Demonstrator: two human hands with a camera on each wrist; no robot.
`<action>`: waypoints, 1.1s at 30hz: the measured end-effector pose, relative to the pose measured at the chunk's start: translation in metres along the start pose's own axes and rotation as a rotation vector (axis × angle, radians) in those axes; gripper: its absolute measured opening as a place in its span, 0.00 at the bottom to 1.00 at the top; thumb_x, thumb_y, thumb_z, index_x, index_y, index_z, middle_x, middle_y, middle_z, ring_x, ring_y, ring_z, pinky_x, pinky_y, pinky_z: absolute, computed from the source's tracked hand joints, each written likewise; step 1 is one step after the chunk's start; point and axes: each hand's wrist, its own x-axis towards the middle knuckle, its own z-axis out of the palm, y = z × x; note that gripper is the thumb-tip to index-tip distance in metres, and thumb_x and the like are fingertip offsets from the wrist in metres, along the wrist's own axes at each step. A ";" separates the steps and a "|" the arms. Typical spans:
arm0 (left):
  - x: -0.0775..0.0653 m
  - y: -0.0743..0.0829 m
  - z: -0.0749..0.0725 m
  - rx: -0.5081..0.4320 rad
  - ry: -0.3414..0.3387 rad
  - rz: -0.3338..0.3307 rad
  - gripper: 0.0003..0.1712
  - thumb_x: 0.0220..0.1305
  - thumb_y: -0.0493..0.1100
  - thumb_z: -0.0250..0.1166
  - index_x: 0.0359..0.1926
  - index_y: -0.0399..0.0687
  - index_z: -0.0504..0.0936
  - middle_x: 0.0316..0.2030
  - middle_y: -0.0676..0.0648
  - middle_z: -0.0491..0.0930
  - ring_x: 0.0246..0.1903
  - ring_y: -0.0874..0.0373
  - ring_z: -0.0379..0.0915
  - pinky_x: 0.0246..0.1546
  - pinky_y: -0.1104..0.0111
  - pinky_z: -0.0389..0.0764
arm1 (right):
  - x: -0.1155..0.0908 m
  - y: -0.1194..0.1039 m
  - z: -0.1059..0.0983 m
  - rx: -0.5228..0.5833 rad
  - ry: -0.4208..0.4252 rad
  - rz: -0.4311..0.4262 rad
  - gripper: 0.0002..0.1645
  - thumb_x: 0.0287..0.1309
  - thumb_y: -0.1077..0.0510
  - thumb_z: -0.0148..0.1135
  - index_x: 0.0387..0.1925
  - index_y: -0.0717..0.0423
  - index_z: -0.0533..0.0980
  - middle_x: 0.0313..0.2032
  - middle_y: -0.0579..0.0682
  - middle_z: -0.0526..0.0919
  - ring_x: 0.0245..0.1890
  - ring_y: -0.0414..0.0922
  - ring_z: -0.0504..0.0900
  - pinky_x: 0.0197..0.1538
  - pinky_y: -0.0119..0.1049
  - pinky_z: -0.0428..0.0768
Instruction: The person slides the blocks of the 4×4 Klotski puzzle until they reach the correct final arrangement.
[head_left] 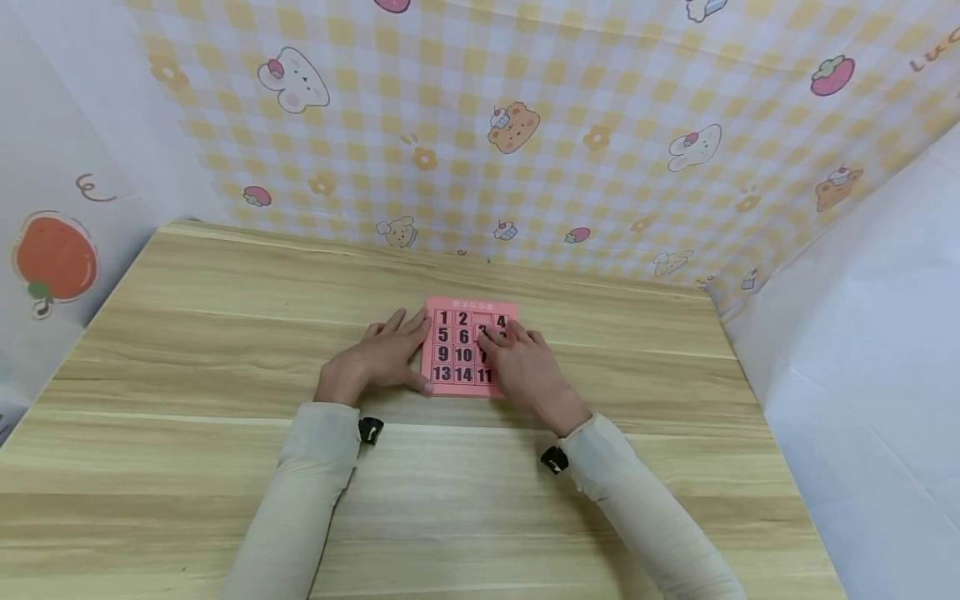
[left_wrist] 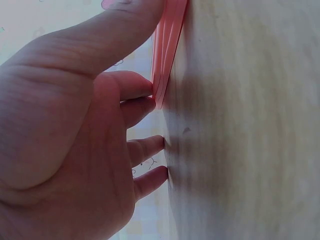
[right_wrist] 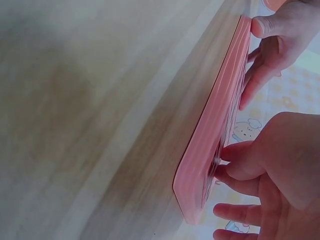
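Hands [head_left: 386, 357] [head_left: 527, 371] loosely spread, merely touching pink number puzzle [head_left: 465, 389]; numerals [head_left: 463, 356] legible only in head view.

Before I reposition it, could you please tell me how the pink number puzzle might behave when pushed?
The pink number puzzle is low and broad, so it would likely slide, not tip. Its straight edges suggest stiffness. Its tiles may shift, as the top row shows a gap.
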 end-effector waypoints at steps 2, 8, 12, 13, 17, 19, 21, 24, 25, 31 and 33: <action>0.000 0.000 0.000 0.001 0.000 0.001 0.66 0.53 0.59 0.74 0.78 0.39 0.41 0.79 0.43 0.31 0.77 0.37 0.22 0.75 0.43 0.35 | 0.000 0.001 0.000 0.011 -0.003 0.004 0.29 0.73 0.55 0.47 0.74 0.45 0.63 0.74 0.46 0.62 0.75 0.56 0.58 0.71 0.56 0.64; 0.001 0.000 0.000 0.003 0.003 0.002 0.66 0.53 0.59 0.74 0.78 0.39 0.42 0.79 0.43 0.31 0.77 0.37 0.22 0.75 0.43 0.35 | 0.002 0.002 -0.001 0.029 -0.009 0.009 0.29 0.75 0.54 0.45 0.74 0.44 0.62 0.74 0.46 0.61 0.75 0.56 0.57 0.72 0.56 0.63; 0.000 0.000 0.000 -0.004 0.003 0.002 0.65 0.53 0.59 0.74 0.78 0.40 0.42 0.79 0.43 0.31 0.77 0.38 0.22 0.75 0.43 0.35 | 0.002 0.003 0.000 0.037 -0.001 0.008 0.28 0.76 0.52 0.44 0.74 0.44 0.62 0.74 0.46 0.61 0.75 0.56 0.57 0.72 0.56 0.63; 0.000 0.000 0.000 -0.006 0.002 0.001 0.65 0.53 0.59 0.74 0.78 0.40 0.42 0.79 0.44 0.31 0.77 0.38 0.21 0.75 0.43 0.34 | 0.003 0.003 0.000 0.036 0.004 0.005 0.28 0.76 0.52 0.44 0.74 0.43 0.62 0.74 0.46 0.62 0.75 0.56 0.57 0.72 0.56 0.64; 0.001 0.000 0.001 -0.008 0.004 0.002 0.66 0.53 0.59 0.74 0.78 0.40 0.42 0.79 0.43 0.31 0.77 0.38 0.21 0.75 0.43 0.34 | 0.004 0.005 -0.001 0.034 0.017 -0.009 0.28 0.75 0.53 0.45 0.73 0.43 0.64 0.73 0.46 0.63 0.74 0.57 0.59 0.70 0.57 0.66; 0.001 -0.001 0.001 -0.006 0.005 0.002 0.66 0.53 0.59 0.74 0.78 0.40 0.42 0.79 0.43 0.31 0.77 0.37 0.21 0.75 0.43 0.34 | 0.005 0.006 -0.001 0.036 0.021 -0.015 0.27 0.75 0.53 0.45 0.73 0.44 0.64 0.73 0.46 0.63 0.74 0.57 0.59 0.70 0.57 0.66; 0.002 -0.001 0.000 -0.005 0.004 0.001 0.66 0.53 0.59 0.74 0.78 0.40 0.42 0.79 0.43 0.31 0.76 0.37 0.21 0.75 0.43 0.34 | 0.006 0.006 -0.002 0.042 0.019 -0.017 0.27 0.75 0.54 0.45 0.73 0.44 0.64 0.73 0.46 0.63 0.74 0.58 0.60 0.70 0.57 0.66; 0.001 -0.001 0.000 -0.005 0.002 0.000 0.66 0.53 0.59 0.74 0.78 0.40 0.42 0.79 0.43 0.31 0.77 0.38 0.21 0.75 0.43 0.34 | 0.007 0.007 -0.002 0.049 0.009 -0.011 0.28 0.75 0.55 0.44 0.73 0.44 0.63 0.73 0.46 0.62 0.74 0.58 0.59 0.71 0.57 0.65; 0.001 -0.001 0.000 -0.006 0.003 0.001 0.66 0.53 0.59 0.74 0.78 0.40 0.42 0.79 0.43 0.31 0.77 0.38 0.21 0.75 0.43 0.34 | 0.007 0.007 -0.002 0.050 0.004 -0.007 0.28 0.75 0.55 0.44 0.73 0.43 0.63 0.73 0.46 0.62 0.74 0.57 0.59 0.71 0.57 0.64; 0.001 -0.001 0.001 -0.018 0.008 0.007 0.65 0.53 0.58 0.74 0.78 0.40 0.42 0.79 0.43 0.31 0.77 0.38 0.21 0.75 0.43 0.34 | 0.010 0.008 -0.003 0.057 -0.013 0.011 0.29 0.74 0.57 0.45 0.73 0.43 0.63 0.73 0.45 0.63 0.75 0.57 0.58 0.71 0.57 0.64; 0.001 -0.001 0.001 -0.021 0.007 0.006 0.65 0.53 0.58 0.74 0.78 0.41 0.43 0.79 0.44 0.32 0.77 0.38 0.21 0.75 0.43 0.34 | 0.010 0.007 -0.003 0.058 -0.019 0.015 0.29 0.74 0.57 0.45 0.73 0.43 0.63 0.73 0.45 0.63 0.75 0.57 0.57 0.71 0.57 0.64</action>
